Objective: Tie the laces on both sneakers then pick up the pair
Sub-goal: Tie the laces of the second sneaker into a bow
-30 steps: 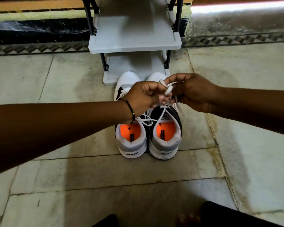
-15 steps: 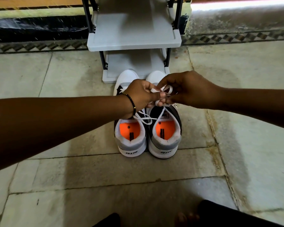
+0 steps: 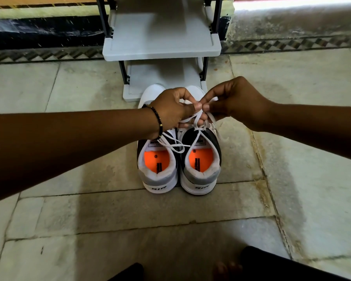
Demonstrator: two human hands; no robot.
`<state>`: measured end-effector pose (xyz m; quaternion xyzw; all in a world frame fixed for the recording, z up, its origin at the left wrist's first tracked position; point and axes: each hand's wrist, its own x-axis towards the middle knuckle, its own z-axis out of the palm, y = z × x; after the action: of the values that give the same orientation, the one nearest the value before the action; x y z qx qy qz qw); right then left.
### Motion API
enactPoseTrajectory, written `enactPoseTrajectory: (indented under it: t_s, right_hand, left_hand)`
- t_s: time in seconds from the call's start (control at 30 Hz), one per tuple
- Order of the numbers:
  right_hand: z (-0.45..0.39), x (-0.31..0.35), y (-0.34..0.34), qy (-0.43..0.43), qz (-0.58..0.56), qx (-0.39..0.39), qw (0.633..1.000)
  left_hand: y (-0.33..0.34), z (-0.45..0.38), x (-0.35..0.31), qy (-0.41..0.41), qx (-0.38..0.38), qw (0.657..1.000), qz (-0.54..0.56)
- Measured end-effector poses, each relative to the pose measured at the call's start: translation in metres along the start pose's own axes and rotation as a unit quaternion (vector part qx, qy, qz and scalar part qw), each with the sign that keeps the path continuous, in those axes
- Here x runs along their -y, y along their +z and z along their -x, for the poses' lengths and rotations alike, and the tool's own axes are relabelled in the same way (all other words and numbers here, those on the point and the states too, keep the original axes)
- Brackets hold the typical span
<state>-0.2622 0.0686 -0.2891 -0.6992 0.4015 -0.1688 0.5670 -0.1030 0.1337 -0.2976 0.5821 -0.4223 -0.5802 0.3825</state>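
Seen from the head camera, two white, grey and black sneakers stand side by side on the stone tile floor, heels toward the viewer, toes just at the foot of a grey plastic shoe rack. The left sneaker and the right sneaker touch or nearly touch along their inner sides, and both show orange insoles. The left hand, with a beaded bracelet on its wrist, and the right hand meet above the tongue of the right sneaker. The white lace of the right sneaker rises from the top eyelets and crosses just below the fingertips; the left fingers are closed in a pinch on one strand, and the right fingers are closed in a pinch on another, thumb tips nearly touching each other. A loop of lace arcs over the top between the two hands. The lace of the left sneaker lies in loose strands across its tongue and collar, below the left wrist, apart from both hands. Toes and dark trouser legs show at the bottom edge.
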Motion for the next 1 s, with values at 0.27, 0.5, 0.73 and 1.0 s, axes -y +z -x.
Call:
enactPoseTrajectory:
  t_s: [0.27,0.5,0.73,1.0]
  right_hand:
    - [-0.005,0.004,0.002,0.027,0.003,0.003,1.0]
    - [-0.001,-0.004,0.008,0.044,0.022,-0.012,0.999]
    - [-0.006,0.001,0.003,0.113,-0.047,0.027,0.992]
    - [-0.007,0.004,0.004,0.037,0.058,0.013,0.998]
  left_hand:
    - [-0.002,-0.002,-0.009,0.034,0.003,0.994,-0.107]
    - [-0.007,-0.007,-0.003,-0.018,0.038,0.992,-0.122]
    - [0.001,0.0,-0.01,0.04,0.026,0.991,-0.123]
    - [0.003,-0.002,-0.007,-0.017,-0.005,0.992,-0.124]
